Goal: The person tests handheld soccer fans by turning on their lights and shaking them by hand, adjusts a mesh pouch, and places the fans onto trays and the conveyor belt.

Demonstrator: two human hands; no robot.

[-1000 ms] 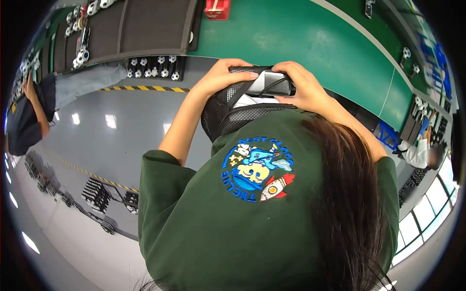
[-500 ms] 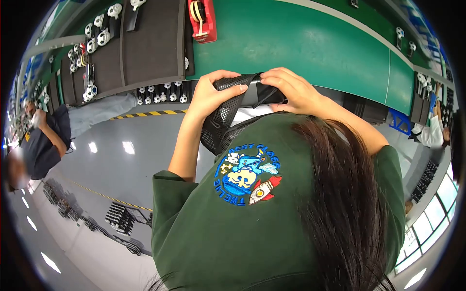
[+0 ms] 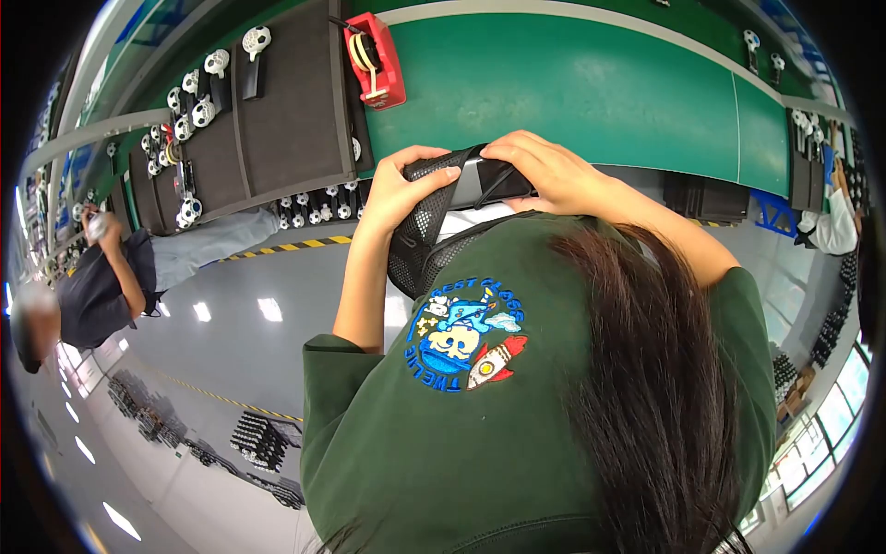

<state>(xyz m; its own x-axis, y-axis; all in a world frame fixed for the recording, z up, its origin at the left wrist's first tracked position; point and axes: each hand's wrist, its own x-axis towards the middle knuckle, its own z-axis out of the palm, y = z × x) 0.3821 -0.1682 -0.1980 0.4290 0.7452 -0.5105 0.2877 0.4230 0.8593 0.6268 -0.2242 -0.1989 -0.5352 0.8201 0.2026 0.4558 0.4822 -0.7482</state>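
Observation:
Close to my body, below the edge of the green worktable (image 3: 572,83), I hold a black mesh cloth (image 3: 426,217) and a dark grey and black smooth piece (image 3: 478,183). My left hand (image 3: 399,189) is closed on the mesh, its thumb pressing on top beside the dark piece. Around the dark piece's upper right end curl the fingers of my right hand (image 3: 544,174). The piece lies partly inside or under the mesh; my fingers hide its ends, so its kind cannot be made out.
A red tape dispenser (image 3: 395,74) stands on the table's left part. Beside it a dark mat (image 3: 286,102) carries several white-and-black ball-patterned parts (image 3: 257,42). More hang below the edge. A person in dark clothes (image 3: 106,286) works at the left; another's white sleeve (image 3: 835,226) shows far right.
The view has shifted slightly, so the table and dispenser sit lower. My right fingers have moved a little to the left over the dark piece; both hands keep their hold.

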